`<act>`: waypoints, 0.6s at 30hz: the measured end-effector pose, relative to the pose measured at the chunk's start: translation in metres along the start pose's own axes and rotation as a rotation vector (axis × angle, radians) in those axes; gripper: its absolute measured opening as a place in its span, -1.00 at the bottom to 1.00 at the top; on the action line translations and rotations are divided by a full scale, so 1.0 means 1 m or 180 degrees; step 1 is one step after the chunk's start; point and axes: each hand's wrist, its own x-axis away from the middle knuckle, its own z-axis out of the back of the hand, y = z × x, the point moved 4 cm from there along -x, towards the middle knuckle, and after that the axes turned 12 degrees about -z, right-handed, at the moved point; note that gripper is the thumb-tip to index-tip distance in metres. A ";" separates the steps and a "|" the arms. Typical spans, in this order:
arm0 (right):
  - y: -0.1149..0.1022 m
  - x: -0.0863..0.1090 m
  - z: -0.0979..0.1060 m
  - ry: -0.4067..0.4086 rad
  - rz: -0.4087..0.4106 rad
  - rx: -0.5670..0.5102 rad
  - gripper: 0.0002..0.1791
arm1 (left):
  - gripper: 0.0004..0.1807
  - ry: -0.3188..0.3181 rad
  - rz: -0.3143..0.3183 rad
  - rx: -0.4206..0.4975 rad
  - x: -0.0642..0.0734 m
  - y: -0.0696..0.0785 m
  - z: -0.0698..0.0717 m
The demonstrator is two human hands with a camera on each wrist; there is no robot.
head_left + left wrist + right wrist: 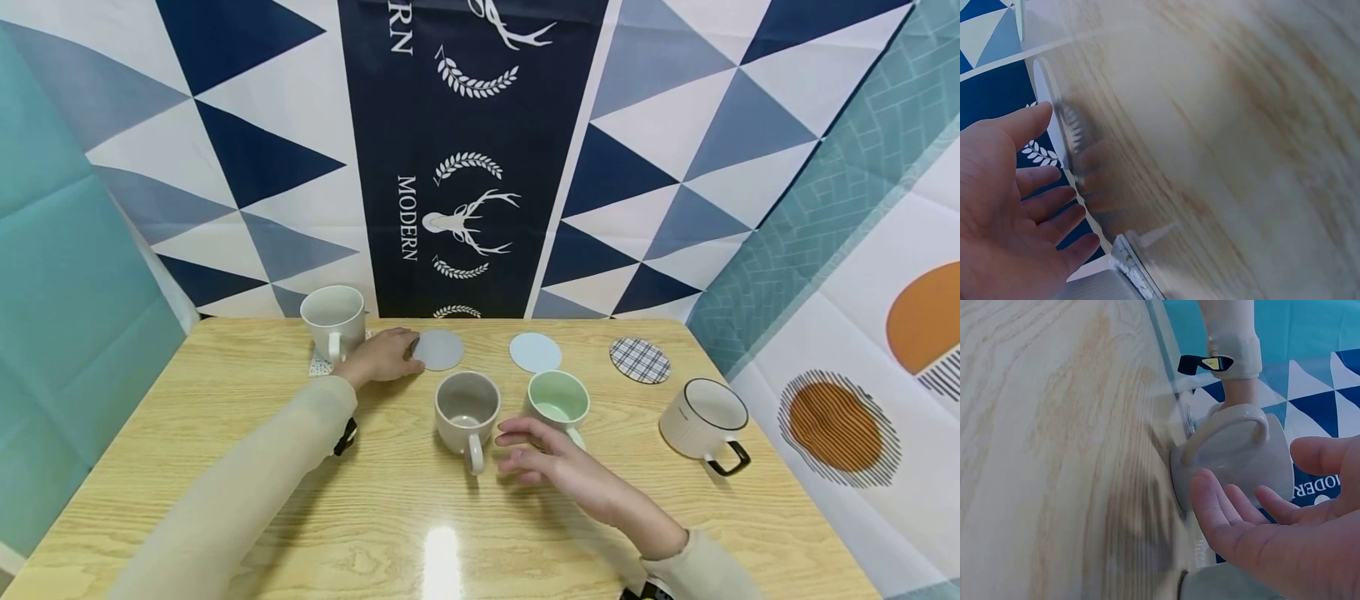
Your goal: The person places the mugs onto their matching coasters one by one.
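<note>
Your left hand (381, 357), near the gray coaster (439, 350), and your right hand (553, 463), just beside the gray mug (454, 435) on the worktop (360, 525), are loosely open, holding nothing. To grip well, pinch the handle (476, 455) softly and keep the mug upright.

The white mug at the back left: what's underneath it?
A pale, speckled coaster peeks out from beneath the white mug. The mug itself covers the coaster's middle, so that part cannot be seen.
</note>
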 end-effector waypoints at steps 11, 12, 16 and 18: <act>0.004 0.000 -0.008 -0.0006 -0.0049 -0.0052 -0.36 | -0.20 0.0015 -0.0058 -0.0014 0.000 0.000 -0.001; 0.004 -0.001 -0.008 -0.0011 -0.0054 -0.0058 -0.37 | -0.20 0.0015 -0.0052 -0.0006 0.000 0.000 -0.001; 0.005 -0.002 -0.010 -0.0034 -0.0060 -0.0092 -0.38 | -0.20 0.0004 -0.0032 -0.0005 -0.001 0.000 -0.002; 0.005 -0.003 -0.012 -0.0053 -0.0054 -0.0106 -0.40 | -0.20 -0.0005 -0.0019 -0.0032 -0.002 -0.001 -0.003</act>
